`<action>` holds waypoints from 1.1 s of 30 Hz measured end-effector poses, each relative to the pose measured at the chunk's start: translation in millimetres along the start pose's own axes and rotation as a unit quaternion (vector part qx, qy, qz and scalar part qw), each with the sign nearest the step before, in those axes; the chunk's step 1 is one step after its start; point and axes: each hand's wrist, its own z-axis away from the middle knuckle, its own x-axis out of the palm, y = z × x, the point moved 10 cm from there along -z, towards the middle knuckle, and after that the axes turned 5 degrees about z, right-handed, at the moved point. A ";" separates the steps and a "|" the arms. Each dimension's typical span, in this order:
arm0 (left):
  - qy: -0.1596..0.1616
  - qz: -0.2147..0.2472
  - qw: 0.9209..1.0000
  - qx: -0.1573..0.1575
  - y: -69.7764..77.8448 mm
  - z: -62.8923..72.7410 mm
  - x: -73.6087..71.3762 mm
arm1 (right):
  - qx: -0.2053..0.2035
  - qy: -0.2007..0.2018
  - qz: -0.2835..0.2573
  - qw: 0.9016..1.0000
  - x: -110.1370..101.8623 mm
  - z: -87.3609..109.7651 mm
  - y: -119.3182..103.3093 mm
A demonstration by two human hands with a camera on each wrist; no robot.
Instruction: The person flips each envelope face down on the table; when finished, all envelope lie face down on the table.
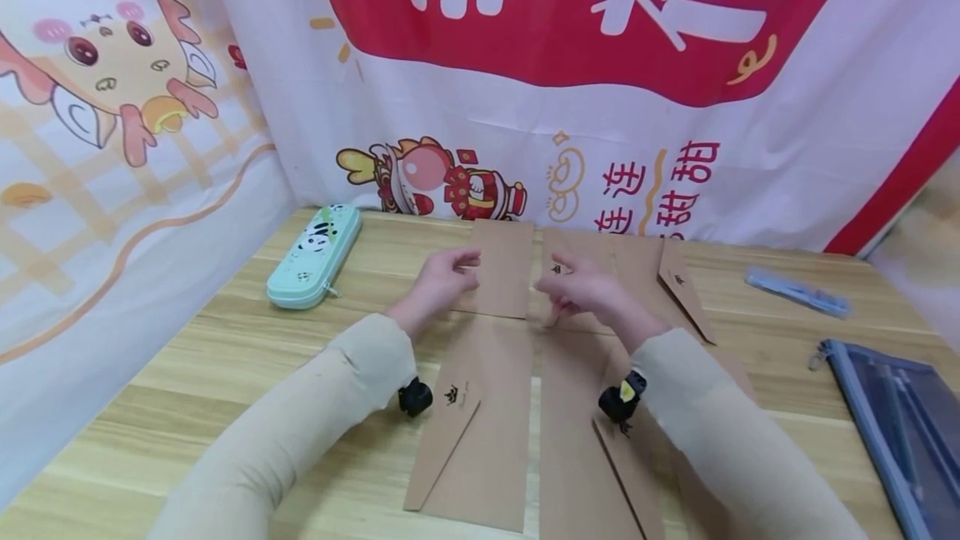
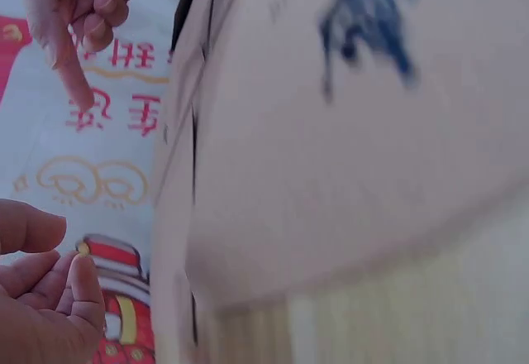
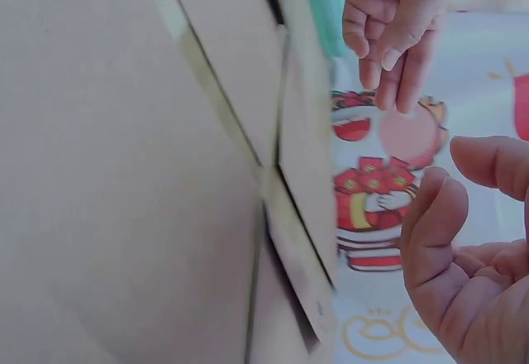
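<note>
Several brown kraft-paper envelopes lie in two rows on the table. My left hand (image 1: 448,280) is over the left edge of the back-left envelope (image 1: 502,269), its fingers loosely bent with nothing in them. My right hand (image 1: 588,290) hovers over the back-middle envelope (image 1: 592,320), forefinger pointing left, and holds nothing. In the left wrist view the thumb and fingers of the left hand (image 2: 41,298) stand apart. A gap also shows between thumb and fingers of the right hand (image 3: 471,256) in the right wrist view. A front-left envelope (image 1: 491,440) has a crown print on its flap.
A mint-green panda pencil case (image 1: 315,257) lies at the back left. On the right are a light-blue pen-like item (image 1: 797,292) and a blue mesh zip pouch (image 1: 907,423) with pens inside. A printed cloth (image 1: 465,98) hangs behind the wooden table (image 1: 225,407).
</note>
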 end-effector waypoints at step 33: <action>-0.089 0.100 0.990 -0.043 8.9 -4.7 111.0 | -0.003 0.011 -0.061 0.998 -59.1 39.7 64.4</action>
